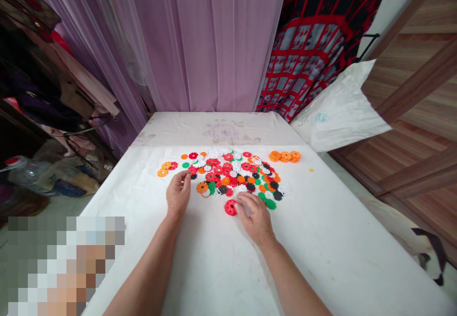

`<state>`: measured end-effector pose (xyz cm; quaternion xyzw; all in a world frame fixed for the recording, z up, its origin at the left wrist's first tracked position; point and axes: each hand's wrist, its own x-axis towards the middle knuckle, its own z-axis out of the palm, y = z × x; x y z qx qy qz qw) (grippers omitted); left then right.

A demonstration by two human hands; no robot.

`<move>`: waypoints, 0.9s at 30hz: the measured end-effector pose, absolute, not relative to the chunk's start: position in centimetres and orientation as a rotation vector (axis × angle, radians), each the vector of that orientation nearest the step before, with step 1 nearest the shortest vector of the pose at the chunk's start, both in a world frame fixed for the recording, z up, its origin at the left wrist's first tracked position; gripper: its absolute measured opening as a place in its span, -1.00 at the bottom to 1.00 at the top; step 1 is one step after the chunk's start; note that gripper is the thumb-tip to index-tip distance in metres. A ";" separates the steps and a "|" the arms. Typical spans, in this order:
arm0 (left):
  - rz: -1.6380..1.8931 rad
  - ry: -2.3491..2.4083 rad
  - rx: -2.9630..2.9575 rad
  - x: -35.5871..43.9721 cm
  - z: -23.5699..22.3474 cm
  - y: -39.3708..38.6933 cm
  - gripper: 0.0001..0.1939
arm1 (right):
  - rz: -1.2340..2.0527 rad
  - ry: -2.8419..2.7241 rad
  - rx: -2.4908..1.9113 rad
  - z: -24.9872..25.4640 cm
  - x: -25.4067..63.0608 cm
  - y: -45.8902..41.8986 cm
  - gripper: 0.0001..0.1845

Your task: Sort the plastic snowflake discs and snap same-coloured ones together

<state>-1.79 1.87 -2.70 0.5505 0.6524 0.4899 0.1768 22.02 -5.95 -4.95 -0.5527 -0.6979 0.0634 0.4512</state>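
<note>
Over the white bedsheet [321,240], my right hand [255,218] touches a red plastic disc [231,207] just off the heap of coloured discs [228,175]; my left hand [177,194] curls at its edge. Whether either grips, I cannot tell.

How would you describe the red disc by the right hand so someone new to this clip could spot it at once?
On the white sheet, find the scattered heap of coloured plastic flower-shaped discs. Just off the heap's near edge, at the fingertips of the right hand, lies a red disc with dark holes. Unlike its neighbours, it sits apart from the heap, on bare sheet.
</note>
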 end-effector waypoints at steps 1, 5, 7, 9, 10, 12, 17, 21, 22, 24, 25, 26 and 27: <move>1.336 1.897 1.653 -2.1 -2.7 2.3 -0.67 | 0.164 -1.716 -1.364 -5.0 22.0 -5.9 -0.74; 0.888 2.166 2.005 -3.0 -1.9 3.9 -0.66 | 0.183 -1.693 -1.369 -5.1 22.0 -5.8 -0.75; 0.674 2.269 2.056 -3.1 -1.4 4.4 -0.62 | 0.188 -1.690 -1.367 -5.1 22.0 -5.8 -0.74; 0.511 2.304 2.086 -2.8 -0.8 4.6 -0.57 | 0.193 -1.688 -1.363 -5.1 21.9 -5.8 -0.74; 0.447 2.307 2.098 -2.6 -0.6 4.7 -0.56 | 0.195 -1.686 -1.361 -5.1 21.9 -5.8 -0.74; 0.359 2.315 2.104 -2.3 -0.2 5.0 -0.54 | 0.201 -1.683 -1.362 -5.1 21.9 -5.8 -0.75; 0.324 2.341 2.037 -1.8 0.0 5.4 -0.55 | 0.219 -1.681 -1.367 -5.1 22.0 -5.8 -0.75; 0.447 2.317 2.027 -1.8 -0.1 5.0 -0.56 | 0.229 -1.671 -1.372 -5.1 22.0 -5.8 -0.75; 0.501 2.300 2.038 -1.9 -0.2 4.7 -0.56 | 0.230 -1.670 -1.373 -5.2 22.0 -5.8 -0.75; 0.607 2.248 2.073 -1.9 -0.3 4.1 -0.58 | 0.232 -1.672 -1.373 -5.2 22.0 -5.7 -0.76; 0.653 2.212 2.092 -1.9 -0.5 3.8 -0.59 | 0.232 -1.674 -1.371 -5.2 22.0 -5.7 -0.76; 0.694 2.169 2.110 -1.9 -0.6 3.5 -0.60 | 0.231 -1.677 -1.370 -5.2 22.0 -5.7 -0.76; 0.733 2.121 2.125 -1.8 -0.8 3.2 -0.61 | 0.230 -1.678 -1.368 -5.2 22.0 -5.7 -0.77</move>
